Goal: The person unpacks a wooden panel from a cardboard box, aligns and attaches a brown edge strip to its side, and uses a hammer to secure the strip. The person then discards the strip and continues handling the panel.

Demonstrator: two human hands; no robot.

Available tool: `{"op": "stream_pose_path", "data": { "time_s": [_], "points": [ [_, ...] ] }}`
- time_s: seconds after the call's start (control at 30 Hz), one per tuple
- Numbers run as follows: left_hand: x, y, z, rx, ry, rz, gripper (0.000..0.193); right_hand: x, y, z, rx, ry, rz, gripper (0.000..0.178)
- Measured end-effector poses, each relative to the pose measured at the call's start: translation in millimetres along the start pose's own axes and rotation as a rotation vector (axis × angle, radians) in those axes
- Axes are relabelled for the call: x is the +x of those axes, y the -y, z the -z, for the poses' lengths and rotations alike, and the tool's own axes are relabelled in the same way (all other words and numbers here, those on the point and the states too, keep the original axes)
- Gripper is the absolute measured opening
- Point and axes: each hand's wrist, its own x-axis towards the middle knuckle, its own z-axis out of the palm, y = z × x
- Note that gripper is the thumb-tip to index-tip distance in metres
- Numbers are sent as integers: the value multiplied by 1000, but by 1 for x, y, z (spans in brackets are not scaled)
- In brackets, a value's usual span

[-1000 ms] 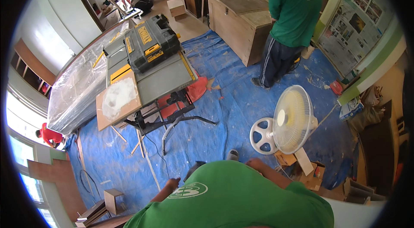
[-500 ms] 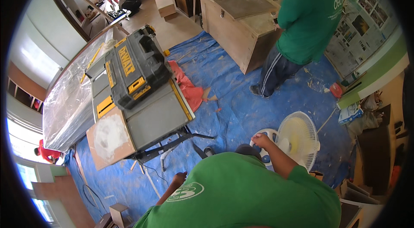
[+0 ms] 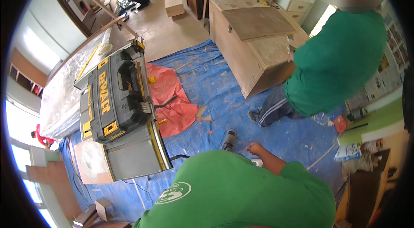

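Note:
My right hand (image 3: 255,148) is over the blue sheet, in front of my green shirt, with its fingers curled in and nothing visible in them. Just below it, a small white piece of the fan (image 3: 257,162) shows past my forearm; my body hides the rest. My left hand is out of sight. On my left, a black and yellow tool case (image 3: 118,92) lies on top of a grey table saw (image 3: 138,154). My foot in a dark sandal (image 3: 230,138) is stepping on the sheet.
A co-worker in a green shirt (image 3: 340,64) stands at the right beside a large wooden chest (image 3: 246,51). Blue sheeting (image 3: 207,77) covers the floor, with a red cloth (image 3: 172,103) by the saw. A plastic-wrapped slab (image 3: 64,98) stands beyond the saw.
My right hand has come off the fan, which is now mostly hidden by my body. My left hand has gone from view. The view has shifted forward, and the co-worker has turned.

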Motion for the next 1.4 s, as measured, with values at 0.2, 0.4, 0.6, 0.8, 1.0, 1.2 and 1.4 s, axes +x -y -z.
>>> {"op": "stream_pose_path", "data": {
  "time_s": [0.2, 0.4, 0.6, 0.8, 1.0, 1.2, 1.4],
  "points": [
    [0, -108, -22, -130, -13, 35, 65, 69, 27, 125, 95, -5, 50, 25],
    [33, -220, -8, -338, -2, 61, 70, 85, 59, 193, 459, -51, -26, 22],
    [99, -322, 45, -732, 141, 170, 74, 68, 68, 188, 503, 47, -99, 23],
    [153, -416, 97, -543, 131, 106, 78, 75, 91, 199, 368, -42, -42, 27],
    [233, -509, 175, -243, 146, 25, 85, 137, 143, 219, 542, -214, -102, 30],
    [338, -589, 260, -408, 177, -73, 74, 186, 273, 285, 404, -351, 100, 32],
    [399, -679, 335, -492, 154, -101, 65, 230, 404, 373, 515, -493, 173, 31]
  ]
}}
